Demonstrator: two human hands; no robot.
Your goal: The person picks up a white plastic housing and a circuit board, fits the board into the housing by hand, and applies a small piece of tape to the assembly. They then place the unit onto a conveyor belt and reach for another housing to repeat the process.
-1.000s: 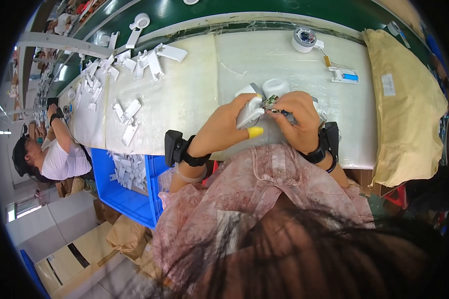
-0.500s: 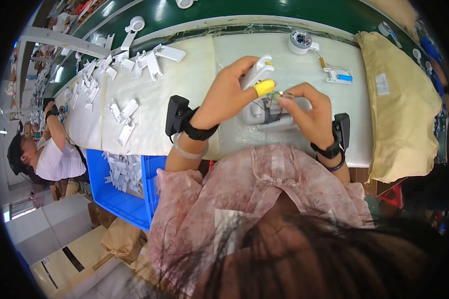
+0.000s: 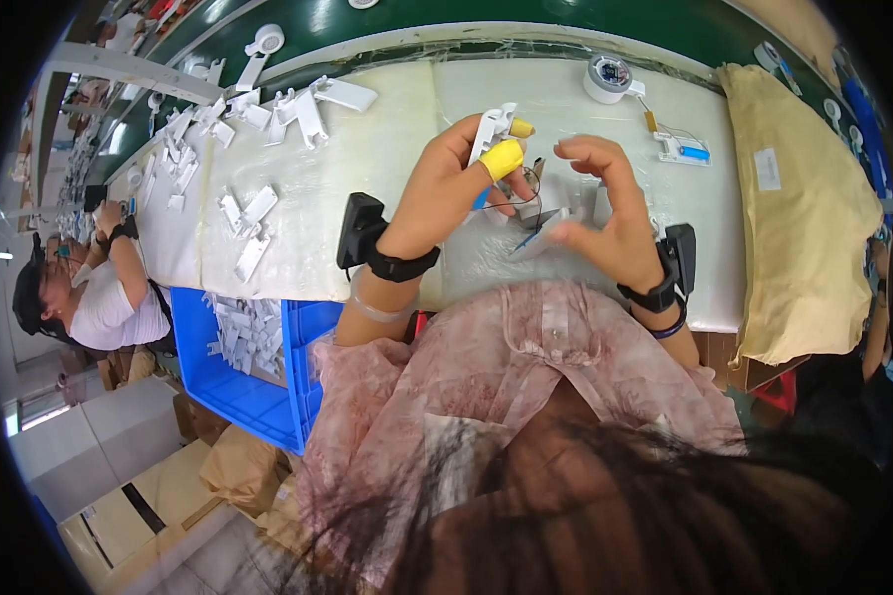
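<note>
My left hand [image 3: 445, 185], with yellow covers on thumb and a finger, is closed around a white plastic housing [image 3: 493, 127]. Beneath its fingers shows a bit of blue [image 3: 481, 199], partly hidden. A thin dark wire [image 3: 534, 184] loops out beside that hand toward a pale flat piece with a dark bluish edge [image 3: 541, 236]. My right hand [image 3: 613, 220] is spread, thumb and fingers apart, its thumb tip close to that pale piece; whether they touch, I cannot tell. Other whitish shapes between the hands are blurred.
A round white unit [image 3: 606, 79] is wired to a white holder with a blue cell [image 3: 694, 153]. Brown paper [image 3: 799, 228] covers the right side. Several white parts [image 3: 308, 114] lie left, above a blue bin [image 3: 303, 397]. A co-worker [image 3: 109, 297] sits far left.
My right hand has opened from its pinch on a small greenish part. The left hand has turned the white housing and shifted slightly left, and the wire and blue bit now show.
</note>
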